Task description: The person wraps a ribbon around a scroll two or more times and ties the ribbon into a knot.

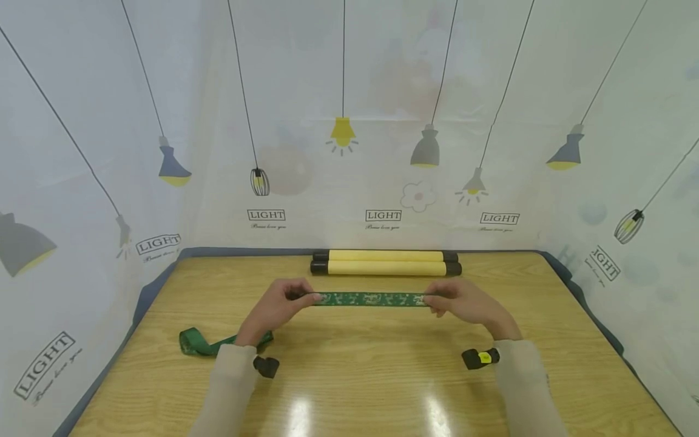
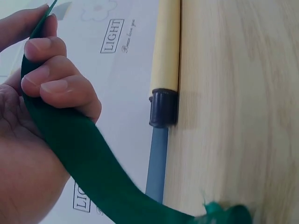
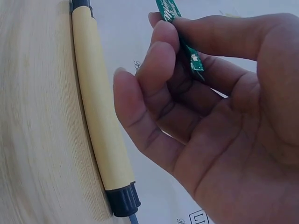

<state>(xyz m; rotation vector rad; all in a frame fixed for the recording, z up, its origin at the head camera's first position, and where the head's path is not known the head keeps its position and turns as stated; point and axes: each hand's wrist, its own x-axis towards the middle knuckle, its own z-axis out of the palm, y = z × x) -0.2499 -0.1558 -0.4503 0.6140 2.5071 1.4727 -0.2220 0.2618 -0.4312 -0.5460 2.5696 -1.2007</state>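
A green ribbon (image 1: 372, 299) with a pale printed pattern stretches flat and level between both hands above the table. My left hand (image 1: 281, 308) pinches it between thumb and fingers; in the left wrist view the ribbon (image 2: 88, 144) runs on through the curled fingers and down past the palm. Its loose length (image 1: 199, 344) lies curled on the table at the left, partly hidden behind the left forearm. My right hand (image 1: 464, 300) pinches the ribbon near its cut end (image 3: 195, 63), which pokes out behind the thumb in the right wrist view.
Two yellow tubes with black end caps (image 1: 384, 267) lie side by side along the back of the wooden table (image 1: 371, 364). Behind and on both sides hangs a pale cloth (image 1: 327, 194) printed with lamps. Dark wrist-worn devices (image 1: 480, 359) sit at both wrists.
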